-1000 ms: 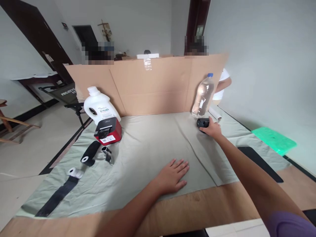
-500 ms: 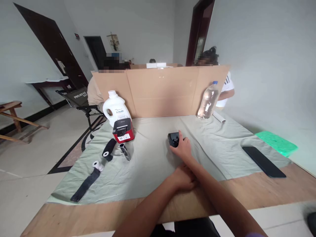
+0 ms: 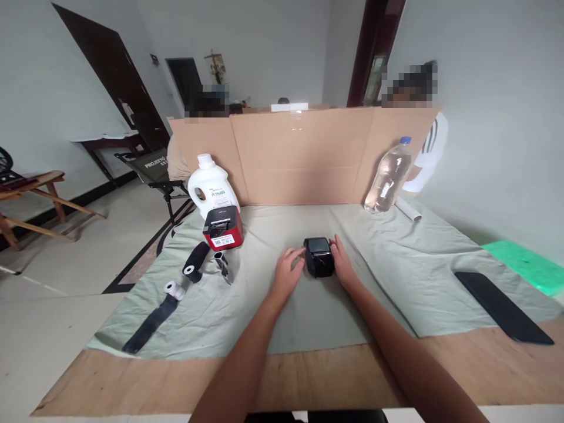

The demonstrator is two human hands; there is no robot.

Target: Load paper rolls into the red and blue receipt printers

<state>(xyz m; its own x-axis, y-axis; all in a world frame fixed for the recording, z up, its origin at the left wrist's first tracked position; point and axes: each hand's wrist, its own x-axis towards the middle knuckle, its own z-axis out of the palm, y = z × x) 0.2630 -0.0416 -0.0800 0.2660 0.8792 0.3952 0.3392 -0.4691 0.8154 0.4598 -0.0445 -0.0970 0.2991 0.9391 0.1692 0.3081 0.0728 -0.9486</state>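
Loosely, with fingers unclenched, the left hand and right hand flank a compact black printer (one left fingertip reaches its edge), which sits between them on the greenish cloth. Farther out, leftward, lies a red-and-black printer; beyond the right hand stands a clear bottle.

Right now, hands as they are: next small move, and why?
I'd probably bring the fingers of the left hand fully against the black device to steady it: it sits on the cloth between both hands, with the right hand along its right side and only left fingertips near its left edge.
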